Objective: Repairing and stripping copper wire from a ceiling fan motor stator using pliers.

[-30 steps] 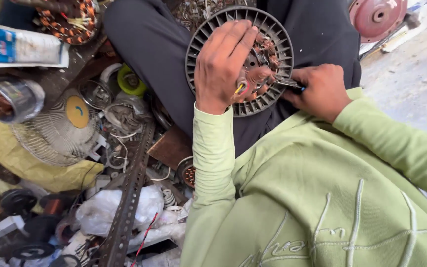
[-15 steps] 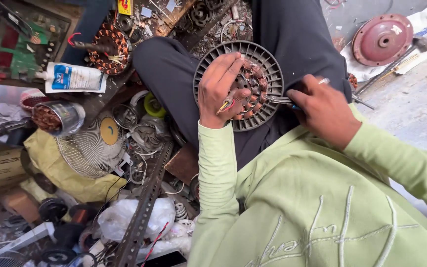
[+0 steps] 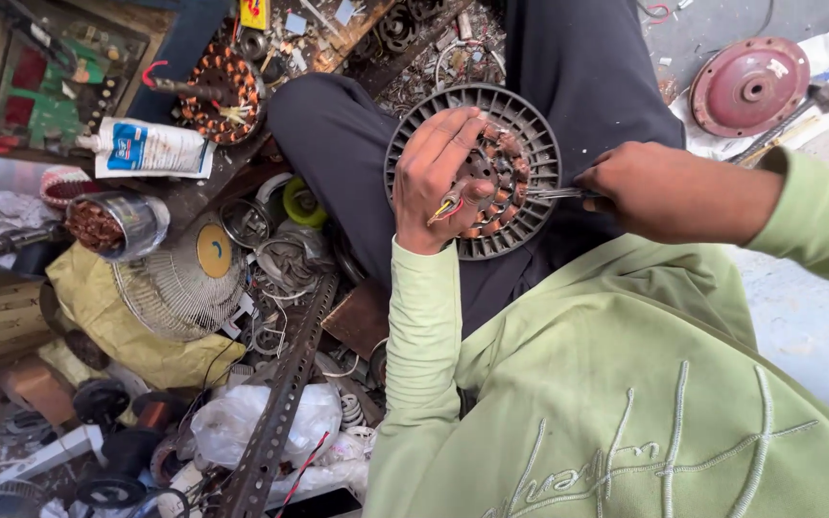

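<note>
Fingers point(image 3: 453, 144) of the left hand point(image 3: 438, 182) are spreading over the copper coils point(image 3: 501, 182) of a fan motor, pressing down and pinching a few red and yellow wires point(image 3: 445, 206) under the thumb. The right hand point(image 3: 669, 192) is closing fully around the handle of a thin metal tool point(image 3: 554, 193), whose tip is reaching in among the coils at the motor's right side. The step in hand appears to be working at the winding, prying or tucking wire at one slot; the next move probably calls for a steady left hand and a careful, shallow push of the tip so the wire is not nicked. The motor is resting on the person's lap, against dark trousers point(image 3: 338, 144). Its round dark housing point(image 3: 530, 115) is showing radial fins around a ring of orange-brown coils. Outward, on the cluttered floor at left, a fan guard point(image 3: 179, 288), a white tube point(image 3: 146, 149) and a perforated metal bar point(image 3: 280, 403) are lying.
</note>
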